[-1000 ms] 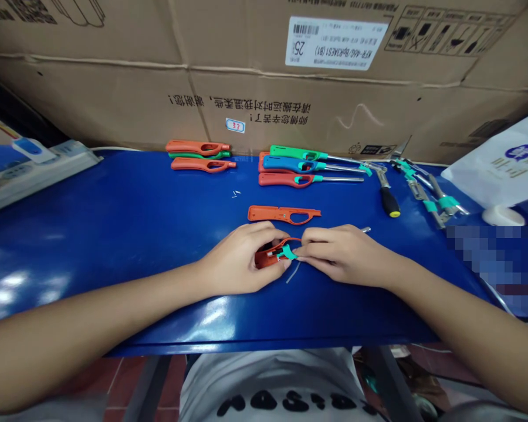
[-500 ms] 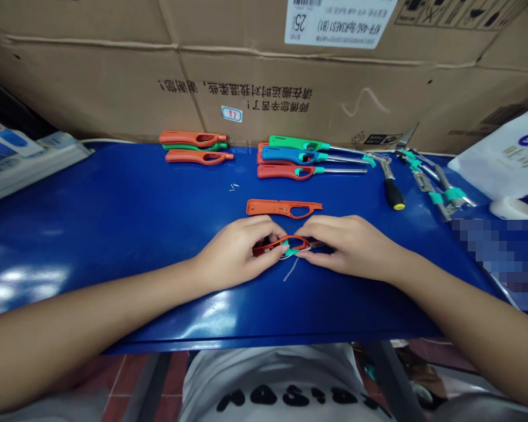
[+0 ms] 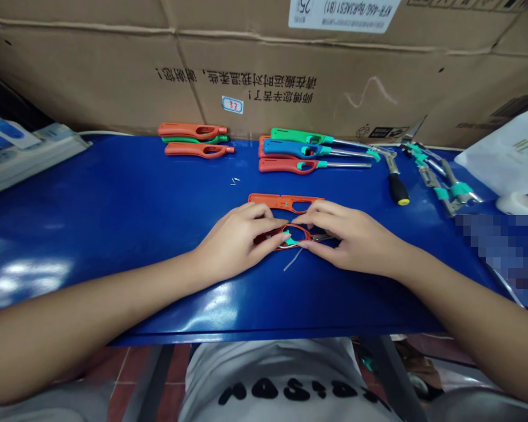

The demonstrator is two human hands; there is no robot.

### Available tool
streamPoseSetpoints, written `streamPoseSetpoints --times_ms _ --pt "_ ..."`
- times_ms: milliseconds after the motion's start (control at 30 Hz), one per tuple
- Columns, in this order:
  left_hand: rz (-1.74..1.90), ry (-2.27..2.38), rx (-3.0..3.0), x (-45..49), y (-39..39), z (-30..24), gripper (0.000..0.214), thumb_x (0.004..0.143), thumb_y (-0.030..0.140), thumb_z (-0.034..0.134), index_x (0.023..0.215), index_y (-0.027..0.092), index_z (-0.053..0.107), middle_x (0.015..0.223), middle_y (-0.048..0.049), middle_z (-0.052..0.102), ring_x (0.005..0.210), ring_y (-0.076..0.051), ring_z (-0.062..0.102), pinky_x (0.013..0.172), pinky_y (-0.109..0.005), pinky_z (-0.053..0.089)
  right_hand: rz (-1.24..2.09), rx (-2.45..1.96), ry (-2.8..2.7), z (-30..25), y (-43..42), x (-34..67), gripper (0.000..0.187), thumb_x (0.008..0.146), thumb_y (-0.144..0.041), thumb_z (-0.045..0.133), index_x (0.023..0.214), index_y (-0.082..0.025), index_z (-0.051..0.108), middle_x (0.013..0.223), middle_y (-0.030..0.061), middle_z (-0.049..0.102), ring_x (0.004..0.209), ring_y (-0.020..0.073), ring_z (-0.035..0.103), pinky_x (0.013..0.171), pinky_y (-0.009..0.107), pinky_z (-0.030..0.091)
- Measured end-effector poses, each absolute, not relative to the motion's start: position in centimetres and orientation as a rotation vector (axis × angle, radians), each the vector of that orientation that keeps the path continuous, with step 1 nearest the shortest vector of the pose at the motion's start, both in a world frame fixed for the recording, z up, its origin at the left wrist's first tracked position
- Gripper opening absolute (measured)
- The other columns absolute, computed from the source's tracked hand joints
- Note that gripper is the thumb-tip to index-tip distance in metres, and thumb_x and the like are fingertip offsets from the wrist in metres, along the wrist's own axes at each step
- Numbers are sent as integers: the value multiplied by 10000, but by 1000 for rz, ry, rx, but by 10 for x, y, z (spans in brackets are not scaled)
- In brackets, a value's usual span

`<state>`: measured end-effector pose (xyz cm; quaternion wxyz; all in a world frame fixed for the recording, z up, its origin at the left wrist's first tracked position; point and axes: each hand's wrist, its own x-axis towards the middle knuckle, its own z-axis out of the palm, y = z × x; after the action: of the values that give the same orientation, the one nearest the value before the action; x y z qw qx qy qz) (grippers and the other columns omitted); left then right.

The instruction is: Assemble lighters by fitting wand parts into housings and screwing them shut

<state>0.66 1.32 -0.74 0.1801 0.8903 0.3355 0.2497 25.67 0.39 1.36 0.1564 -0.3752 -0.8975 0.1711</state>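
Observation:
Both hands rest on the blue table [image 3: 114,211] and hold an orange lighter body [image 3: 300,230] with a teal trigger [image 3: 291,241] between them. My left hand [image 3: 237,240] grips its left end with fingers curled. My right hand [image 3: 347,237] pinches its right end, where a thin metal tube sticks out. A short pale wire [image 3: 293,259] hangs below the lighter. Just behind my fingers lies a loose orange shell half [image 3: 281,202].
At the back lie three orange and green shells [image 3: 196,140], three assembled lighters [image 3: 310,152], a black-handled screwdriver [image 3: 396,186] and several teal-tipped metal parts [image 3: 440,176]. Cardboard boxes [image 3: 264,70] wall the far edge. A white bag [image 3: 506,158] sits right.
The lighter body has been turned from its edge to lie flatter on the table, and both hands have shifted slightly toward the loose orange shell half.

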Motion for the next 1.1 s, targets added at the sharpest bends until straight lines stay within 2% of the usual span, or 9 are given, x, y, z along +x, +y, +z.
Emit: streamPoseSetpoints --times_ms 167,267,333,433,533,700,800,933,1100 --pt "710 980 2486 6 13 -6 315 1011 371 560 1209 179 712 1020 -87 674 953 -217 656 851 -358 538 522 -974 -2513 15 3 259 201 956 -257 611 1153 -231 640 1081 56 650 840 146 637 685 259 509" --pt "760 969 2435 3 10 3 296 1009 355 565 1232 197 679 1156 -89 690 1087 -234 653 946 -372 533 536 -890 -2521 16 3 263 141 973 -234 585 1097 -230 653 1045 53 662 882 149 642 749 268 522" --pt "744 949 2443 0 6 8 250 1003 344 574 1181 203 680 1147 -76 697 1076 -228 655 940 -364 534 537 -878 -2548 17 3 266 143 983 -236 574 1096 -233 661 1058 57 662 928 156 647 773 274 523" --pt "667 878 2507 -5 1 10 206 997 282 579 1170 210 665 1178 -71 688 1094 -223 642 962 -367 517 483 -886 -2624 18 2 269 155 988 -244 574 1112 -239 667 1096 55 664 923 146 654 710 263 505" --pt "612 827 2600 -9 1 5 207 1003 253 561 1179 250 671 1216 -61 686 1071 -221 654 936 -375 515 383 -860 -2687 16 3 271 181 993 -240 577 1151 -245 666 1099 36 688 862 123 666 646 256 481" --pt "629 761 2616 -14 6 -4 210 997 226 573 1139 296 710 1216 -38 715 971 -217 680 805 -364 547 369 -796 -2761 10 3 276 232 982 -197 593 1201 -237 658 1145 37 706 854 123 676 679 271 502" --pt "672 737 2574 -15 6 -4 196 979 193 600 1087 295 727 1202 -28 727 961 -213 692 792 -353 565 419 -819 -2769 9 2 278 254 979 -207 597 1223 -244 653 1181 51 703 880 146 685 700 285 523" --pt "736 724 2555 -13 5 -3 185 958 162 623 1068 267 726 1211 -38 725 964 -207 704 819 -346 580 454 -845 -2746 10 1 277 240 968 -207 613 1201 -233 660 1180 51 704 888 150 695 720 288 540" --pt "832 669 2574 -12 7 -5 152 928 142 669 1063 185 723 1175 -86 726 914 -197 691 775 -327 567 462 -825 -2683 11 1 273 216 957 -191 632 1168 -203 674 1147 40 705 886 127 692 704 260 529"
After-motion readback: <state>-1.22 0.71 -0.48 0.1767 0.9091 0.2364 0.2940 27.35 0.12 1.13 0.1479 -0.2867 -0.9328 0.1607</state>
